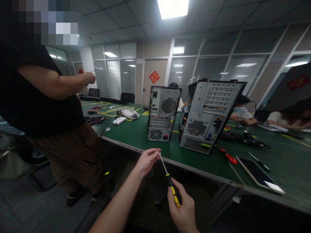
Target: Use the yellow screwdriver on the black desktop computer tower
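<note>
My right hand (183, 205) is wrapped round the black and yellow handle of a screwdriver (173, 191), whose shaft points up and to the left. At the tip, the fingers of my left hand (147, 161) are pinched together. Whatever is between them, if anything, is too small to name. Both hands are in front of the table's near edge. Just beyond them, a smaller computer tower (159, 121) and a larger computer tower (202, 119) stand upright with their rear panels toward me. Some inner wires show at the larger tower's left side.
On the green table (136, 136), a red screwdriver (228, 157), a tablet-like device (259, 174) and a knife-like tool (259, 161) lie at right. Cables (245, 139) are behind them. A person (48, 97) stands at left; others sit at far right.
</note>
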{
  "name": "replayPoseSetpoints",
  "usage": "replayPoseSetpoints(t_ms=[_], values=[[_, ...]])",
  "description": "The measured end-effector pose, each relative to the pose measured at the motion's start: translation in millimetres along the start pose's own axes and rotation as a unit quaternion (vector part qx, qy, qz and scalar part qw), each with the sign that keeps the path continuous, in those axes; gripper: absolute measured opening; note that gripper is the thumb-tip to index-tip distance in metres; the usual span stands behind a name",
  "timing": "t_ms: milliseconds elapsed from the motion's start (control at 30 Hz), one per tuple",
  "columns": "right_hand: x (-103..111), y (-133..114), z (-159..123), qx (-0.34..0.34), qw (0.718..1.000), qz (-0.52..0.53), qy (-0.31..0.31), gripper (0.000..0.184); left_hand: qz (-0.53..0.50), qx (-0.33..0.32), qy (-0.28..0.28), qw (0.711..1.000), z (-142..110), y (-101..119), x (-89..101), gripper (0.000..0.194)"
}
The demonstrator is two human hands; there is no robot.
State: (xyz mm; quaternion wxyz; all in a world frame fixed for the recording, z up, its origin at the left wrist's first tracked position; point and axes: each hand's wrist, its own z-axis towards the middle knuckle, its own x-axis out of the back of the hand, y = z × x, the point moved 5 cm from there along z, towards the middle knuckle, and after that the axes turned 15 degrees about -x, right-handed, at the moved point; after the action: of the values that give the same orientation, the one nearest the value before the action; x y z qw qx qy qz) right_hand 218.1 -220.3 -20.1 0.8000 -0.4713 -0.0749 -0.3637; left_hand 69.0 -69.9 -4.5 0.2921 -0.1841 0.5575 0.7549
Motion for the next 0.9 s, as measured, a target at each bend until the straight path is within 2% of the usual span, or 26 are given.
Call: replayPoseSetpoints(t_ms=[267,633,733,900], values=[[-1.8,1.1,-1.9,-0.009,1.000,-0.004,0.002,0.030,0.003,-0.005,0.006,1.000,0.3,3.4,0.2,0.040],[-4.6,-9.1,5.2,-0.016,1.000,-0.002,0.000,0.029,-0.006,-0.009,0.032,0.999,2.0,3.1,1.7,0.032],[-9.2,-18.4,13.2,-0.017,1.000,-0.006,-0.002,0.030,-0.006,-0.019,0.057,0.998,7.2,9.5,2.1,0.030],[-21.8,-36.3,33.8,-0.034,0.999,-0.024,-0.022,0.031,0.014,-0.015,0.136,0.991,22.4,19.1,10.1,0.033]])
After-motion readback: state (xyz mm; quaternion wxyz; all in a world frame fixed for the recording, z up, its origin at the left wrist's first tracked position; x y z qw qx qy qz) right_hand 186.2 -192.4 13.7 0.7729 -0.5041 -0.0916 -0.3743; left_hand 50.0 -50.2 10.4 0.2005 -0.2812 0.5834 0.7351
